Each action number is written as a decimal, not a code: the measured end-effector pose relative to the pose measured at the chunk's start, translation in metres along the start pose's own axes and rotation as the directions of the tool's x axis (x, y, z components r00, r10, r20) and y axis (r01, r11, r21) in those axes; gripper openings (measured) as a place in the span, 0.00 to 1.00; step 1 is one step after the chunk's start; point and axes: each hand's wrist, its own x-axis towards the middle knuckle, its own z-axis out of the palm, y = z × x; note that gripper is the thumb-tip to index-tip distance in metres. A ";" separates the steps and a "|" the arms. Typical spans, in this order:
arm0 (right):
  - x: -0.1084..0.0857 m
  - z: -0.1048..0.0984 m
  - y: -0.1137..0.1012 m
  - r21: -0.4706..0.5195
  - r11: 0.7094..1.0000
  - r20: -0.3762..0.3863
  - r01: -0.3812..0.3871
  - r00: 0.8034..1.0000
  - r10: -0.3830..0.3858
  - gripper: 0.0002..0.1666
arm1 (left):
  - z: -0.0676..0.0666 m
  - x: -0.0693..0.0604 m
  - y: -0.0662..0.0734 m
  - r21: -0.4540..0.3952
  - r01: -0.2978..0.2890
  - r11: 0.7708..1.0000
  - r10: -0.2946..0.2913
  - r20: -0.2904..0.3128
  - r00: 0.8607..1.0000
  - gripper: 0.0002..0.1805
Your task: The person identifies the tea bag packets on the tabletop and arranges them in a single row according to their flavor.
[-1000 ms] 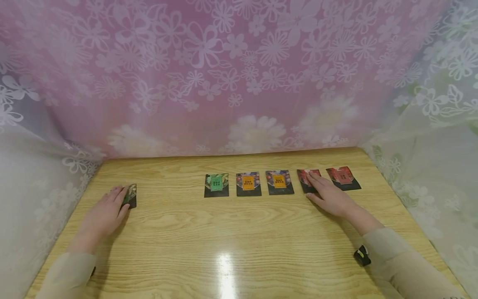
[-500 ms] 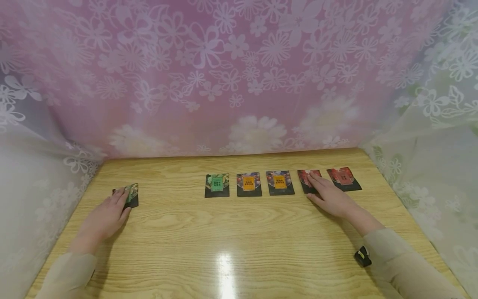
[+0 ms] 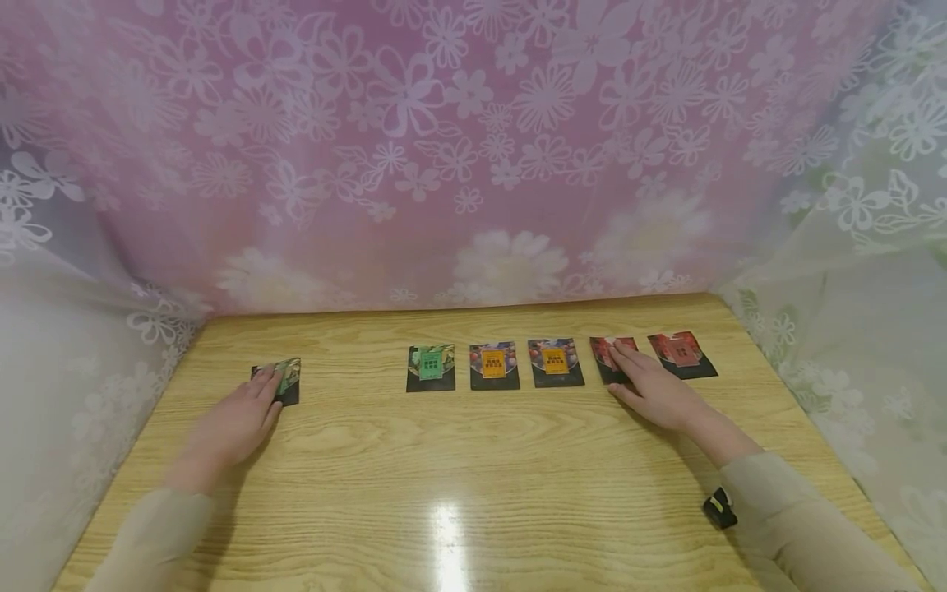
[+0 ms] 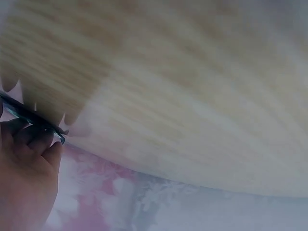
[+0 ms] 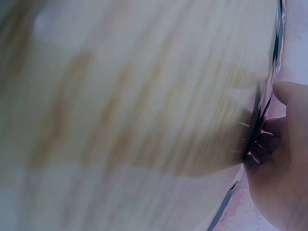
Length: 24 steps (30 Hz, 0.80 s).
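On the left of the table in the head view lies a green-and-black packet (image 3: 289, 385). My left hand (image 3: 235, 423) rests its fingers on top of it and covers its left part. The left wrist view shows that packet (image 4: 31, 117) edge-on by the fingertips. At the right, the fingers of my right hand (image 3: 654, 390) lie on a red-and-black packet (image 3: 602, 352), hiding its middle. Just right of that hand is a second red packet (image 3: 682, 355), slightly turned. In the right wrist view the packet (image 5: 256, 127) under the fingers appears edge-on.
A second green packet (image 3: 431, 367) and two orange-labelled packets, one left (image 3: 494, 366) and one right (image 3: 556, 362), form a row with the red ones. The wooden table (image 3: 385, 477) ends at a pink floral curtain (image 3: 473, 164). Pale floral curtains hang at both sides.
My left hand has slid the green packet to the right across the table, and more of the packet shows. The right hand and the other packets have stayed in place.
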 end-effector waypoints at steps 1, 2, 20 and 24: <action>0.000 0.000 0.000 0.000 1.000 0.001 0.000 1.000 0.000 0.44 | 0.001 0.002 0.002 0.004 -0.005 1.000 0.005 0.003 1.000 0.33; 0.000 -0.001 0.000 0.003 1.000 0.002 0.001 1.000 -0.001 0.44 | 0.001 0.005 0.004 0.007 -0.010 1.000 0.010 0.002 1.000 0.34; 0.000 0.000 -0.001 -0.006 1.000 -0.009 0.008 1.000 -0.008 0.44 | 0.002 0.039 0.048 0.032 -0.101 0.994 0.101 0.000 0.995 0.34; 0.001 0.000 -0.001 -0.013 1.000 -0.016 0.009 1.000 -0.009 0.43 | 0.003 0.045 0.057 0.038 -0.124 0.992 0.124 -0.001 0.992 0.33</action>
